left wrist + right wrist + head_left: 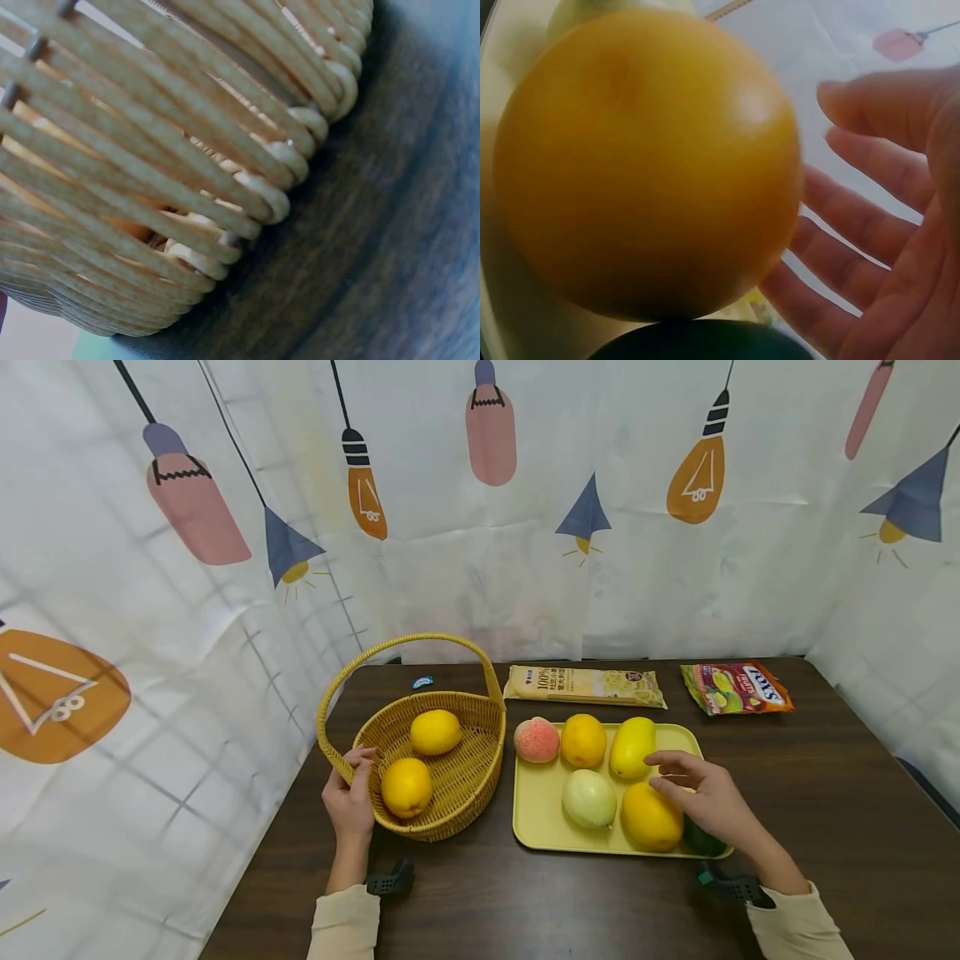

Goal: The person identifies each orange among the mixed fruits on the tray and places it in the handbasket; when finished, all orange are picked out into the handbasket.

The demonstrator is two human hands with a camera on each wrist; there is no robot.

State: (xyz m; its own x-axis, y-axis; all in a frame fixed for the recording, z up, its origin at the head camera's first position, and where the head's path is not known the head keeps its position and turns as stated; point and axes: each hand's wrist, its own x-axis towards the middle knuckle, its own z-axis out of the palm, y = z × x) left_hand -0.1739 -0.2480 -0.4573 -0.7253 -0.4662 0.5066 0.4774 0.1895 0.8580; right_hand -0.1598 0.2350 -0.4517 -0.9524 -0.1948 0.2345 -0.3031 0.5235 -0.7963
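On the tray [538, 828], the big orange fruit [649, 820] (probably firm, apt to roll) would suit a wide grasp round its sides, the right hand [697, 792] loose-fingered and empty beside it, the left hand [352, 800] gripping the basket [459, 817].

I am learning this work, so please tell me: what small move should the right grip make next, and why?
Perhaps the right grip should close gently around the large orange-yellow fruit on the tray: thumb and fingers are apart, beside that fruit, and hold nothing. Meanwhile the left grip holds the basket, where two yellow fruits lie.
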